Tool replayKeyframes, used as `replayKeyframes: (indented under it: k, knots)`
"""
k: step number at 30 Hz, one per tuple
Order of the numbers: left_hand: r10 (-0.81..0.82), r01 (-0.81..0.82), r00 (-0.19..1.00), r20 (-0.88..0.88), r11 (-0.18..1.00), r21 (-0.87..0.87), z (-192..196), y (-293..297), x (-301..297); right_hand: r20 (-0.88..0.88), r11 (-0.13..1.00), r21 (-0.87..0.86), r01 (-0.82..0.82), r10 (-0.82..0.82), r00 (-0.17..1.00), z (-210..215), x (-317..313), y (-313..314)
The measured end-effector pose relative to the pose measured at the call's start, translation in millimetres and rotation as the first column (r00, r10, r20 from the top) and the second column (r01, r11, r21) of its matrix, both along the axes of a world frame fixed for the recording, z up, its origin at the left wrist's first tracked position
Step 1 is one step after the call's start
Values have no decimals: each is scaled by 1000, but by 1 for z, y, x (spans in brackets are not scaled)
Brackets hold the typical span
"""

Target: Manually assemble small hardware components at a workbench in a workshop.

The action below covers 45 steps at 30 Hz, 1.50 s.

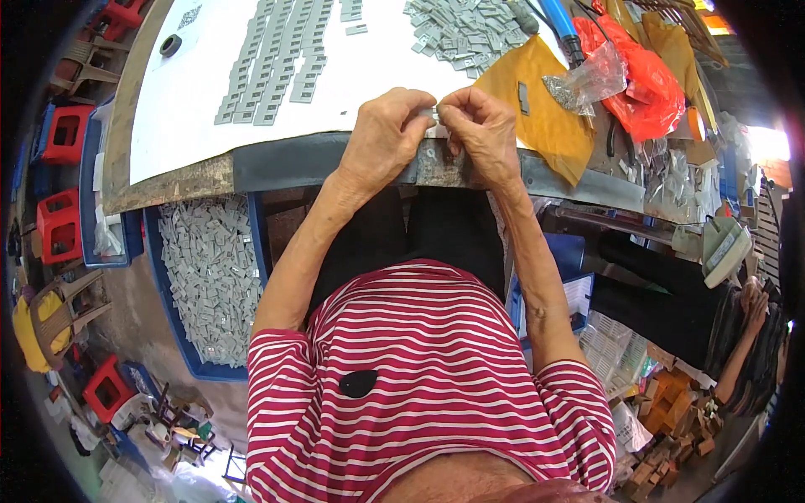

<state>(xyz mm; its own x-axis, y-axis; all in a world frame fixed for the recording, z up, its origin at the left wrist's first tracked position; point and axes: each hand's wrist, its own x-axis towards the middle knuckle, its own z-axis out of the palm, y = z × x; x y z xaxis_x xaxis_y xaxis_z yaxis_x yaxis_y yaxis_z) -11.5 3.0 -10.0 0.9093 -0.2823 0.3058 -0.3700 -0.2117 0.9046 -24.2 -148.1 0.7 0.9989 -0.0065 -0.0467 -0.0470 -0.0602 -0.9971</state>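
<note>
My left hand [391, 130] and my right hand [485, 130] meet above the near edge of the table [453, 170]. Both are closed, thumbs and forefingers pinched together around something small and pale that the fingertips mostly hide. Small flat grey plastic pieces [277, 63] lie in neat rows on the white sheet [189, 109], left and ahead of my hands. A loose heap of similar grey pieces [470, 38] spreads beyond my right hand. Right of that hand, a single grey piece [523, 98] rests on brown paper [553, 138].
A clear bag of small metal parts [570, 90], a red plastic bag [650, 96] and a blue-handled tool [560, 25] crowd the table's right. A dark ring [170, 45] lies far left. Below stands a blue tub [159, 277] of grey pieces. Another person [742, 327] is at right.
</note>
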Motion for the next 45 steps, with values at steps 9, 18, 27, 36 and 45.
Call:
replayKeyframes:
  k: [9,18,27,36,45]
  knots:
    - [6,-42,981,192,982,186,5,2,9,-50,996,74,-42,46,998,2,6,-5]
    - [82,-129,973,214,969,213,2,14,31,31,998,-34,55,-54,998,-4,-6,-1]
    - [230,-363,910,345,843,396,-20,34,86,564,859,-464,215,99,820,-24,-33,6]
    - [268,-463,875,403,707,535,-25,41,101,501,876,-453,164,98,860,-24,-31,6]
    - [277,-473,875,398,667,576,-19,39,105,502,884,-435,169,82,861,-24,-31,6]
